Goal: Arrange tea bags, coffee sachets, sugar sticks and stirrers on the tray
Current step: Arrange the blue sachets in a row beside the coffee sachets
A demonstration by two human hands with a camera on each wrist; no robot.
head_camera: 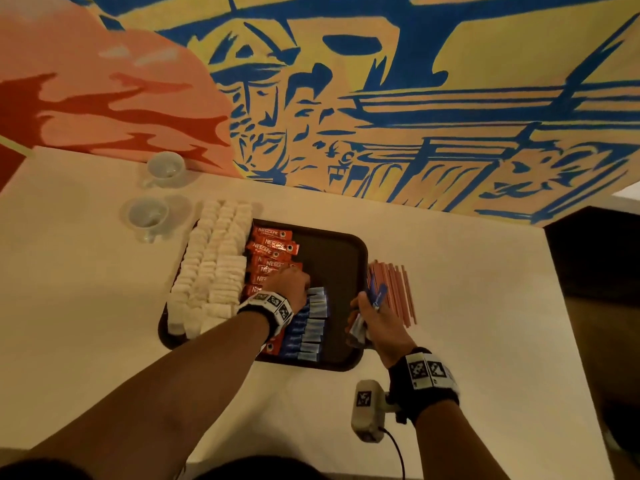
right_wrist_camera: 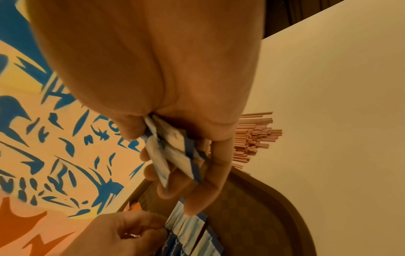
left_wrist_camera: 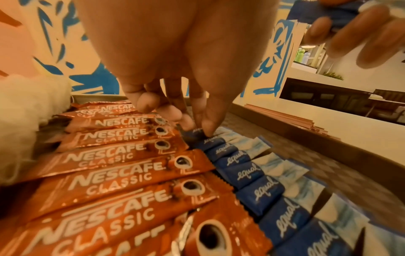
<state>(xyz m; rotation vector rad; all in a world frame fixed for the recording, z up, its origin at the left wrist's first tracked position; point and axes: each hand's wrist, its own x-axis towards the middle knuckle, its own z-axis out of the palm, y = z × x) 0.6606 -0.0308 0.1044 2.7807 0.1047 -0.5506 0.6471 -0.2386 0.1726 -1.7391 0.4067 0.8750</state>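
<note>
One sugar stick (left_wrist_camera: 198, 131) is pinched in my left hand (head_camera: 289, 284) at the tray's (head_camera: 349, 247) centre; my right hand (head_camera: 375, 322) at three o'clock grips spares (right_wrist_camera: 175, 152) that could slip and scatter the row.

Surface: pale cream table (head_camera: 450, 341), its far edge against a painted wall (head_camera: 381, 98).
Middle of table: dark brown tray (head_camera: 349, 258), loaded with sachets and white packets.
Right of tray: bundle of pinkish stirrers (head_camera: 394, 289), just beside the tray's right rim, lying on the table.
Far left corner: two white cups (head_camera: 165, 169), one behind the other, near the tray's far left corner.
</note>
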